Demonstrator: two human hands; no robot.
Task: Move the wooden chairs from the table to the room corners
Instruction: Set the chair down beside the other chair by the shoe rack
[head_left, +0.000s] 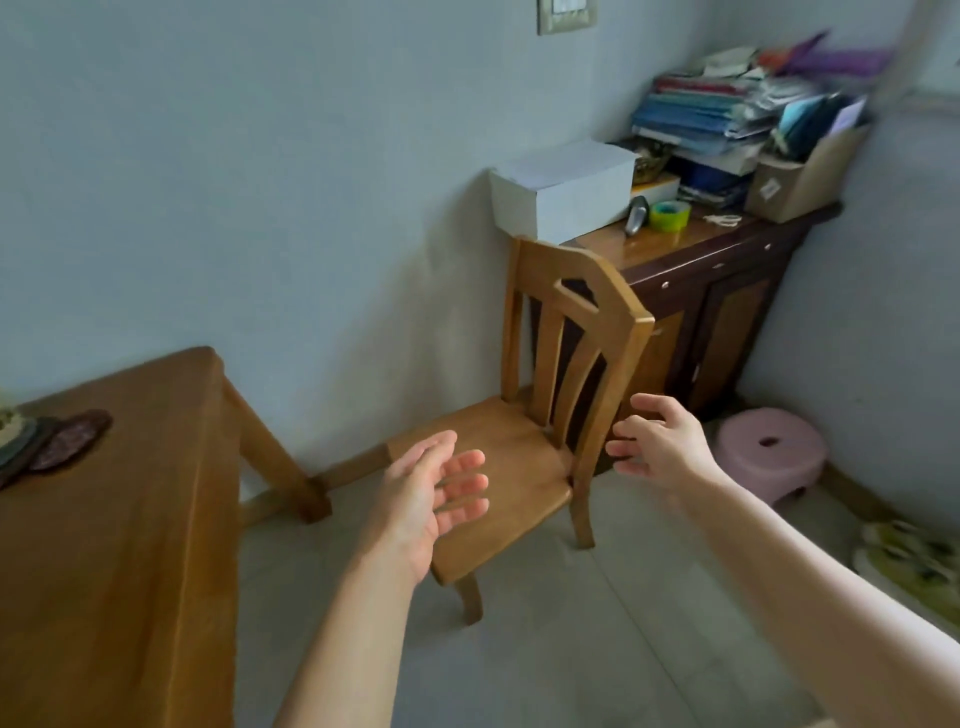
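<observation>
the wooden chair (540, 415) stood upright on the floor (571, 649), its back against the dark cabinet (727, 312) and its seat facing the wooden tabletop (130, 519), apart from it. the left hand (431, 499) hovered over the seat's front, palm up, fingers spread and holding nothing. the right hand (660, 441) reached toward the backrest post, fingers loosely curled, not touching it. a pink stool (769, 452) sat nearby.

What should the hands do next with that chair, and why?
Probably close in and grip the wooden chair: the right hand on the backrest post beside it, the left hand on the seat edge. Both hands are open and empty, and the chair stands on the floor near the table.
</observation>
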